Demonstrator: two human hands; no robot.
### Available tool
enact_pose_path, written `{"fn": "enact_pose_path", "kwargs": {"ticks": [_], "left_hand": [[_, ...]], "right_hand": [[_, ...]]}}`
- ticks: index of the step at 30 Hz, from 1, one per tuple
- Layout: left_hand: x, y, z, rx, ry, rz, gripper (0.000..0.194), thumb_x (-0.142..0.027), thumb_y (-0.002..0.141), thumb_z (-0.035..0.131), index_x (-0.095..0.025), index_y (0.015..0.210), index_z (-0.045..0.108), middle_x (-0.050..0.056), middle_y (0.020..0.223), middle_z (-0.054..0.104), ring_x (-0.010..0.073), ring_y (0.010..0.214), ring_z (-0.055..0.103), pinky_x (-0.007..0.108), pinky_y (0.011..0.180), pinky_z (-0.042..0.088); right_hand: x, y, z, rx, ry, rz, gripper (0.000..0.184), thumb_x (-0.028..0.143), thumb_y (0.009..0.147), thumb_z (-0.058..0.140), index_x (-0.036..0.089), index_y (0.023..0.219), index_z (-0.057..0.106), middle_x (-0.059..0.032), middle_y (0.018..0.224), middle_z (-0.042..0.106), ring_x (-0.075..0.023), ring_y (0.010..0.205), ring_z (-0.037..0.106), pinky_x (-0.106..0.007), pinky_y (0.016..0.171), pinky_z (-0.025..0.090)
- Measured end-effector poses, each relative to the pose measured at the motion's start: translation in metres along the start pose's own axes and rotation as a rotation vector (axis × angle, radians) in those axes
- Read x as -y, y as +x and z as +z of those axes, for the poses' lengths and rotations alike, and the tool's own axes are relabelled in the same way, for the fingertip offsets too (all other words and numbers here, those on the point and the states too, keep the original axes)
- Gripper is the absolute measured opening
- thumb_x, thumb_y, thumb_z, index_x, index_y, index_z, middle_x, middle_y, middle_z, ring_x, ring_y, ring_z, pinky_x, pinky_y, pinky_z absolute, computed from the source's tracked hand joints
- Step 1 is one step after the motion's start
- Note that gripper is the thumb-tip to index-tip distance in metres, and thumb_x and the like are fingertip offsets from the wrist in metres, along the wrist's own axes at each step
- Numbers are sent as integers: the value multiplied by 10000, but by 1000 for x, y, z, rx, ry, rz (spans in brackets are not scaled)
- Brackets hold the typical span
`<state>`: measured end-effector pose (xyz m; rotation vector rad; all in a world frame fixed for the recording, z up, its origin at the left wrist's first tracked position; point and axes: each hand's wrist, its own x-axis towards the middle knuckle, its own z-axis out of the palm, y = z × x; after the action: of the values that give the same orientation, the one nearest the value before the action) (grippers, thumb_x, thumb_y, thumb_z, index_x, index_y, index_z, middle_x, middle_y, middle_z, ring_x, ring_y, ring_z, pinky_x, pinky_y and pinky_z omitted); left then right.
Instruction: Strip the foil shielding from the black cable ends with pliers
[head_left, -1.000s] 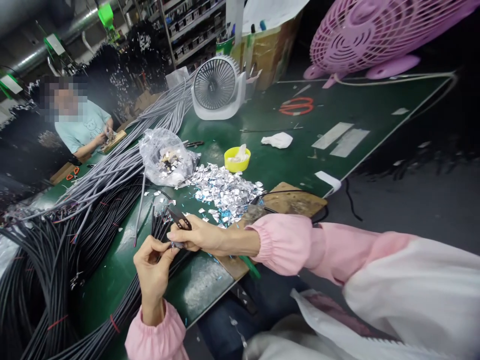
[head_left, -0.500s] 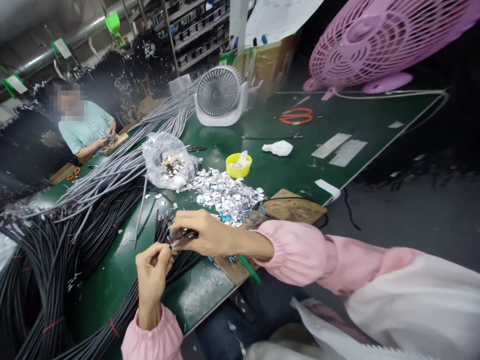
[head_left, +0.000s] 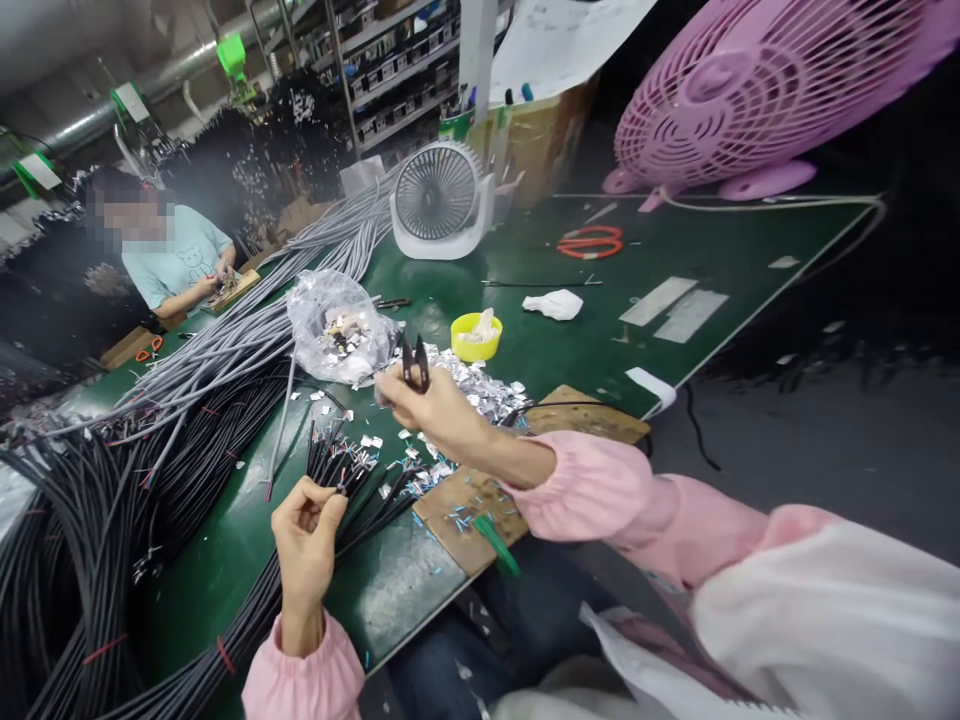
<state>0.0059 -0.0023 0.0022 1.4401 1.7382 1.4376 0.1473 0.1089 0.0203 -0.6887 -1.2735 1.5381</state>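
Away from the left hand (head_left: 306, 525), the right hand (head_left: 435, 405) has swung up towards the foil scraps (head_left: 487, 388), its grip closed around black snips (head_left: 421, 370), blades upward, probably palmed to free the fingertips. Left thumb and forefinger pinch a cable end (head_left: 341, 488) near its tip, presumably for steadiness; it looks slim, finer detail too small to tell. Black cables (head_left: 247, 612) lie beside it across the desk (head_left: 390, 590).

cutters (head_left: 409, 365) are black, cables (head_left: 90, 525) black and grey — the table (head_left: 570, 355) green.
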Motion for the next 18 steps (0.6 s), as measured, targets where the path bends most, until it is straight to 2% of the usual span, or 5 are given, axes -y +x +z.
{"fn": "enact_pose_path", "kwargs": {"ticks": [2,4,7,14,18], "left_hand": [[2,0,-1,-13,7,1,228,-357,708,611,-193,570,533,1,515,464,117,469,418,224,432,346],[4,1,-2,-33,12,8,259,-385,704,628,-181,568,545,12,515,472,116,462,414,227,425,347],[6,1,-3,-35,19,6,281,-407,704,634,-174,566,556,17,517,474,112,459,412,227,421,355],[6,0,4,-13,4,-48,185,-346,713,628,-169,661,613,25,563,567,135,505,511,233,459,409],[6,0,11,-31,5,-58,179,-335,707,627,-169,644,600,21,591,592,145,555,554,234,503,441]], "right_hand": [[0,-2,-1,88,-200,-93,276,394,703,631,142,635,544,43,531,440,-54,470,331,-206,446,251],[-1,-7,1,241,-372,-150,209,304,731,616,131,622,575,26,562,480,-63,510,363,-205,477,271],[0,-16,6,360,-482,-194,193,220,753,592,124,586,585,28,553,480,-62,506,367,-202,488,274],[-3,-17,4,382,-611,-409,68,88,735,558,117,718,617,-13,653,552,-99,583,456,-218,558,336],[-13,-19,5,381,-740,-429,129,38,688,557,122,785,572,-33,734,556,-120,645,464,-225,579,354]]}}
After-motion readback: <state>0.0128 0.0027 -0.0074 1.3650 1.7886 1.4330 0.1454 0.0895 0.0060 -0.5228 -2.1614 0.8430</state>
